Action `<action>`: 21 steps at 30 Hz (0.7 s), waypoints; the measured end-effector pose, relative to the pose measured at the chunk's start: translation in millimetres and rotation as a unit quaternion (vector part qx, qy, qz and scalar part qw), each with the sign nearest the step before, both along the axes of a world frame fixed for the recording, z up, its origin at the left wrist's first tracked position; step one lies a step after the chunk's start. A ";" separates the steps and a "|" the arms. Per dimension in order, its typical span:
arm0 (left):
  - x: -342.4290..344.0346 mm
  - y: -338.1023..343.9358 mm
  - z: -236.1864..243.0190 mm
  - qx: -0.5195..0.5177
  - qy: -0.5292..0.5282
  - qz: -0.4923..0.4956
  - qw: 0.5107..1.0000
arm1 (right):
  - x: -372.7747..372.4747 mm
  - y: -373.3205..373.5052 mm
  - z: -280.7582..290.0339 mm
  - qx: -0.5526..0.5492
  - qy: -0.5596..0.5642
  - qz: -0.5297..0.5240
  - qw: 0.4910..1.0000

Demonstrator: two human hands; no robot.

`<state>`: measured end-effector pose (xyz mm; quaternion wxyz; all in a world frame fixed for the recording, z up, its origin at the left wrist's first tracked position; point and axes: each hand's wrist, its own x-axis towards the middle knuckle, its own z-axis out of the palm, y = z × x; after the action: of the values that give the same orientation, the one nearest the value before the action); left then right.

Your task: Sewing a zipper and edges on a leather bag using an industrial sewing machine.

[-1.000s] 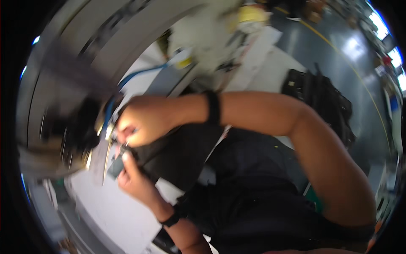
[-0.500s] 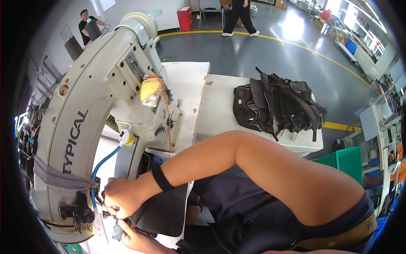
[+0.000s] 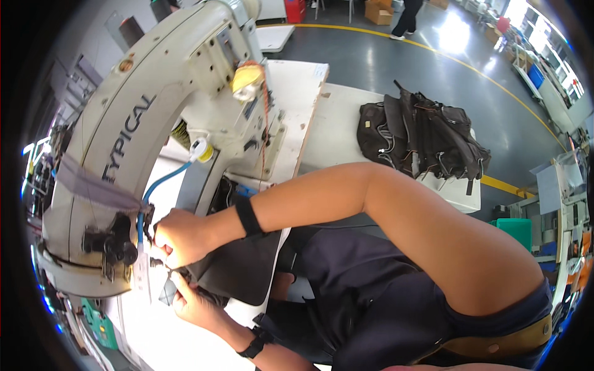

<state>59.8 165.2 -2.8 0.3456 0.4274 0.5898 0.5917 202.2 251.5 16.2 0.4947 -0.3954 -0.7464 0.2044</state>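
Under the arm of a cream industrial sewing machine [image 3: 133,133], both my hands are at the edge of a black fabric piece [image 3: 241,267]. My right hand [image 3: 184,238], reaching across from the right, is closed with fingers curled down onto the fabric edge near the needle area. Below it, my left hand [image 3: 197,306] pinches the same edge between thumb and fingers. A small grey patch [image 3: 167,289] pokes out beside the left fingertips. The right hand hides the exact stitching spot. Both wrists wear black bands.
A black backpack [image 3: 421,139] lies on the white side table [image 3: 337,117] beyond my right arm. A blue air hose [image 3: 162,179] runs down to the machine head. A green bin [image 3: 515,235] stands at the right. Farther back, a person's legs [image 3: 407,18] show on the grey floor.
The whole view has shifted, with the machine and hands appearing higher in it. Both hands keep their hold on the fabric, and more of my left forearm shows. The person behind has walked rightward.
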 end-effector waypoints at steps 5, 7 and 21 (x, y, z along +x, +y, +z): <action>-4.0 2.9 -4.1 -0.003 0.053 -0.002 0.999 | 10.9 -12.6 3.1 0.001 -0.015 0.057 0.998; -4.4 2.5 -6.6 0.074 0.050 -0.024 0.996 | 18.5 -19.5 5.8 -0.009 0.061 0.124 0.990; 2.4 1.4 2.7 0.107 -0.053 -0.097 0.988 | 38.3 -37.8 21.8 -0.054 -0.031 0.182 0.981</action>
<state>62.3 166.6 -0.1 0.3843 0.4849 0.4596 0.6372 240.5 213.7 38.0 0.4036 -0.2856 -0.8086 0.3189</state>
